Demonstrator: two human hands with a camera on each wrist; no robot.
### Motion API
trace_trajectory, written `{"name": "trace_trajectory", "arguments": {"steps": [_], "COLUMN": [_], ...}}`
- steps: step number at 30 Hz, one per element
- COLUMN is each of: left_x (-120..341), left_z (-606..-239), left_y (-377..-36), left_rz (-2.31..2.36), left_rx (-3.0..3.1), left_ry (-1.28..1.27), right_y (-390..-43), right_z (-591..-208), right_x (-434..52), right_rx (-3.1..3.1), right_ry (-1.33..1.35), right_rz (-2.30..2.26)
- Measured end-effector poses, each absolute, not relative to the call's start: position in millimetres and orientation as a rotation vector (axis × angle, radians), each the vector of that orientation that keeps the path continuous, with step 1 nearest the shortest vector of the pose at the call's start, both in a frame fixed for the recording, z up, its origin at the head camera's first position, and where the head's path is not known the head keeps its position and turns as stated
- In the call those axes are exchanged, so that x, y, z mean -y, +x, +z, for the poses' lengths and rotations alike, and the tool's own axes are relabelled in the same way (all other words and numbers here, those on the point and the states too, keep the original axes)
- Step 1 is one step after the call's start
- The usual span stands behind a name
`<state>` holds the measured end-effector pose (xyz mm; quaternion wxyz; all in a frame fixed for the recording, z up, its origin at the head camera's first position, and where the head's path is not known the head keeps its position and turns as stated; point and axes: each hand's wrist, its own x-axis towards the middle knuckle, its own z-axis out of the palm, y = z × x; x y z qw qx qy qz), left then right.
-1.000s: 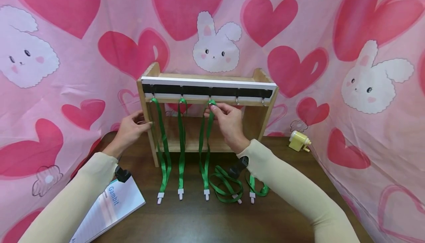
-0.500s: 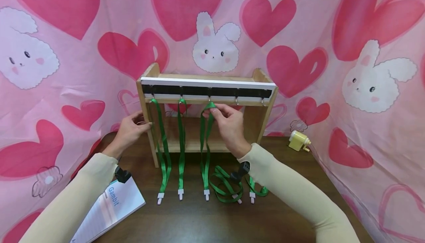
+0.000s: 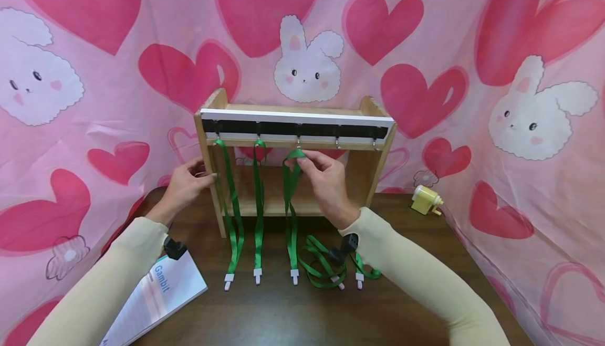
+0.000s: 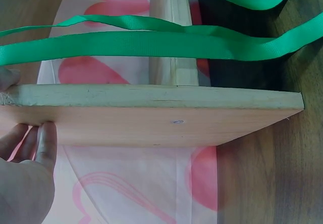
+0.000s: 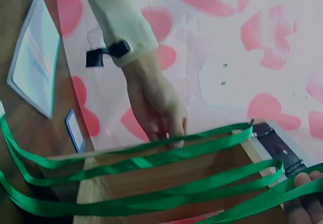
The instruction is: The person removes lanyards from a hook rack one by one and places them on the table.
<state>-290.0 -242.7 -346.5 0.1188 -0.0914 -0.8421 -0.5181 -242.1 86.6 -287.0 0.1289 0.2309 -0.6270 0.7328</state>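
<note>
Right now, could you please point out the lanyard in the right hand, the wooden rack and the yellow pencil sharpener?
lanyard (image 3: 289, 188), head view, on the doubled strap below the fingers.
wooden rack (image 3: 210, 178), head view, on its left side post.
yellow pencil sharpener (image 3: 424, 200), head view, on its body.

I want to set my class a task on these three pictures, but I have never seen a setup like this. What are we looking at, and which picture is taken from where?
No machine here: a person works with two bare hands. The large picture comes from a camera on the head; the two small ones come from cameras on each wrist.

On the brown table stands a wooden rack with a row of hooks. Two green lanyards hang from hooks. The right hand pinches the top loop of a third lanyard just below a hook. The left hand holds the rack's side post.

Also on the table: loose lanyards, a booklet and a yellow pencil sharpener.
</note>
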Motion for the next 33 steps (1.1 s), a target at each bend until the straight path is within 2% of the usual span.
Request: {"name": "trace_trajectory", "arguments": {"steps": [12,25,33], "left_x": [239.7,239.3,239.8], "left_z": [-345.1,-345.9,-345.7], "left_y": [-289.1,-288.5,-289.7], "left_rz": [-1.509,-1.508,-1.505], "left_rx": [2.446,2.456,2.462], "left_ry": [-0.280,-0.269,-0.250], "right_y": [-207.0,-169.6,-166.5], "right_z": [-307.3,-348.2,-366.9], "right_x": [-96.3,-114.8,-117.2], "right_rx": [1.847,1.868,1.902], "right_ry": [0.716,0.664,0.603], "right_rz": [2.288,2.405,2.414]}}
